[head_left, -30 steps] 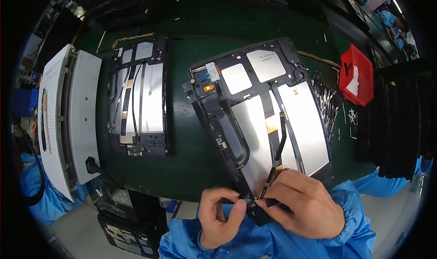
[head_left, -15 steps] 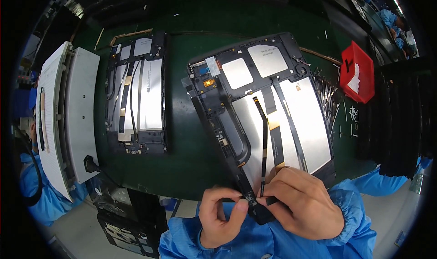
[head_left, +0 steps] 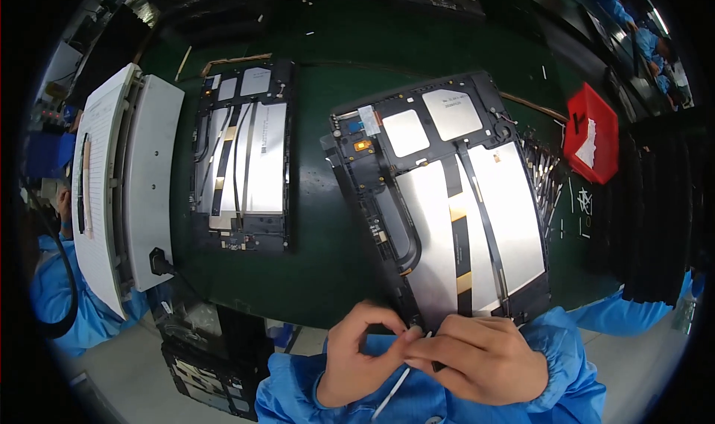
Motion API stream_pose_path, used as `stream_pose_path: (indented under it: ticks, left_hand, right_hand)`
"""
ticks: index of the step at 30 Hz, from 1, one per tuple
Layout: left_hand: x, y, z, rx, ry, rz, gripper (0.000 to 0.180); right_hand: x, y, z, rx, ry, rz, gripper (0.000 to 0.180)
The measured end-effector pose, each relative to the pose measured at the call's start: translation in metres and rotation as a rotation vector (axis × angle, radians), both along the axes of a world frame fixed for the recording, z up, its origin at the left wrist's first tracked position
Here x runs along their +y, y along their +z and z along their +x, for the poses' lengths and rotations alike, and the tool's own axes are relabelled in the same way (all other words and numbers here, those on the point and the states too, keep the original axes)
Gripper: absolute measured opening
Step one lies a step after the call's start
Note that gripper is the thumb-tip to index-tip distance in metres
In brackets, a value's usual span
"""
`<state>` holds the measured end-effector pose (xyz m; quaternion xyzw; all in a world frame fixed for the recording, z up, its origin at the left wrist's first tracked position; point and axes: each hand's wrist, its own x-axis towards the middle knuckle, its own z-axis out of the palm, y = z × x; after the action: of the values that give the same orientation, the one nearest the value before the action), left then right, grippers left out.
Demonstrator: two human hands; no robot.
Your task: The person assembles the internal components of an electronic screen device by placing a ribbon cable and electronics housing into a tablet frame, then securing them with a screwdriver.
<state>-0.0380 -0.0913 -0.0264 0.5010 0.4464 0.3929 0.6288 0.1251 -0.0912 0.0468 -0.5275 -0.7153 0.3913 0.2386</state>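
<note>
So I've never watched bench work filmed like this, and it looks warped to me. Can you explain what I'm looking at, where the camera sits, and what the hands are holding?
The camera is worn on a person's head and looks down through a very wide lens, so straight edges bend near the rim. The two bare hands in blue sleeves at the bottom belong to that person. The left hand and right hand meet at the near edge of an opened tablet lying face down, its silvery plates and black ribbon cables exposed. The right hand pinches a thin white stick. A second opened tablet lies further left on the green mat. A white machine stands at the far left, a red bin at the right.
</note>
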Motion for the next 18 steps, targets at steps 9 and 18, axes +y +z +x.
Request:
stream_pose_path:
  ticks: [9,18]
  left_hand:
    - [-0.033,0.020,-0.029,-0.005,-0.291,-0.326,0.010]
    - [-0.030,0.022,-0.025,0.058,-0.178,-0.229,0.017]
  right_hand:
    - [-0.014,-0.012,-0.003,-0.063,-0.202,0.133,0.025]
    - [-0.007,0.004,-0.003,-0.050,-0.326,0.001,0.026]
